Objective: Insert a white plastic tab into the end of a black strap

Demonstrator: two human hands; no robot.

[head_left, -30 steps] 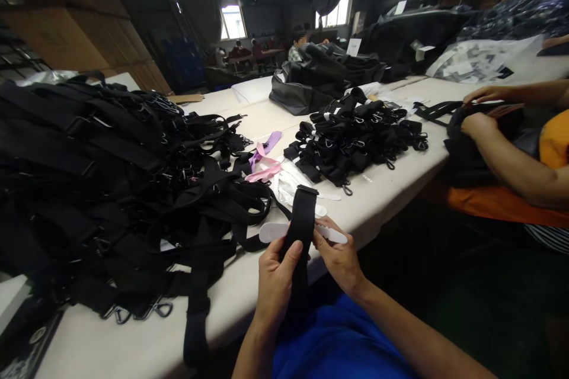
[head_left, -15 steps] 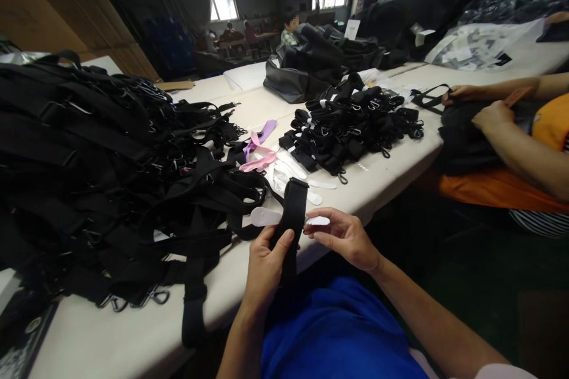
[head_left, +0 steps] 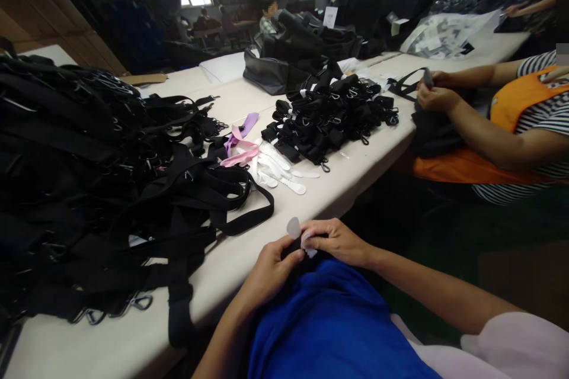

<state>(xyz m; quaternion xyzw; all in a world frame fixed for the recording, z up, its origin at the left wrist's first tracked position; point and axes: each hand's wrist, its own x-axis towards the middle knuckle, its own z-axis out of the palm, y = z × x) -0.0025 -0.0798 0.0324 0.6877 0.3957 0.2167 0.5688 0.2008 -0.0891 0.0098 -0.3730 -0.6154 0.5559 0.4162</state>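
- Strap (head_left: 291,247), black, is sitting low at the near edge of the surface (head_left: 355,172), over the blue lap, with a white tab (head_left: 294,227) poking up from it.
- Left hand (head_left: 271,269) is pinching the strap; right hand (head_left: 335,241) is closing its grip on the tab, so the fitting step looks midway.
- Next move is calling for fine fingertip alignment.
- Strap heap (head_left: 89,177) is crowding the left; spare tabs (head_left: 278,172) are lying ahead; a co-worker's arm (head_left: 480,130) is working well apart on the right.
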